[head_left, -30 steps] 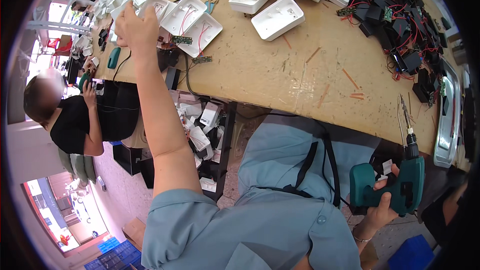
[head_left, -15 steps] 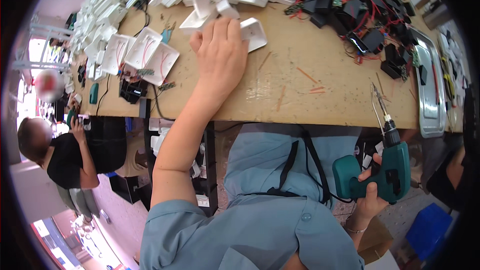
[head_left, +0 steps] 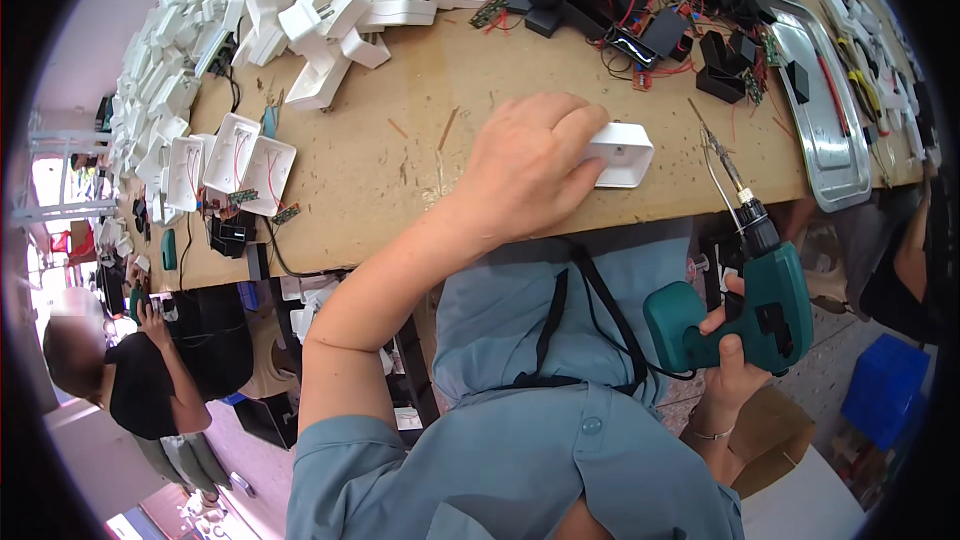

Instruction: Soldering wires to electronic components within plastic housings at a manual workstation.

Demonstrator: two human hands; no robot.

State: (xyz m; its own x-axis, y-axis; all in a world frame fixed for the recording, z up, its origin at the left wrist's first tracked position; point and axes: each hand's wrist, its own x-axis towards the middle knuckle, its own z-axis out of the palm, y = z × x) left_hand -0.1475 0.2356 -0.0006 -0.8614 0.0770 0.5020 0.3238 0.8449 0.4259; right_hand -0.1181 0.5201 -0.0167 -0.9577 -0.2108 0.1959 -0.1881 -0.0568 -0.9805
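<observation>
My left hand [head_left: 535, 165] is closed on a small white plastic case [head_left: 632, 152] near the table's front edge. The case lies with its hollow side up, its left end hidden by my fingers. My right hand [head_left: 735, 365] grips a green soldering gun [head_left: 780, 300] in front of the table at the right. The gun's metal tip and thin feed tube point up and away over the table edge, to the right of the white case and apart from it.
White cases [head_left: 330, 5] are heaped at the back left, and several with red wires [head_left: 235, 155] sit nearer. Black housings, red wires and green boards [head_left: 655, 30] form a pile at the back right, beside a metal tray [head_left: 835, 155]. A person [head_left: 150, 370] stands at far left.
My left hand has come from the white heap toward the right and the front edge, bringing a white case along. My right hand still holds the soldering gun; the view has shifted rightward.
</observation>
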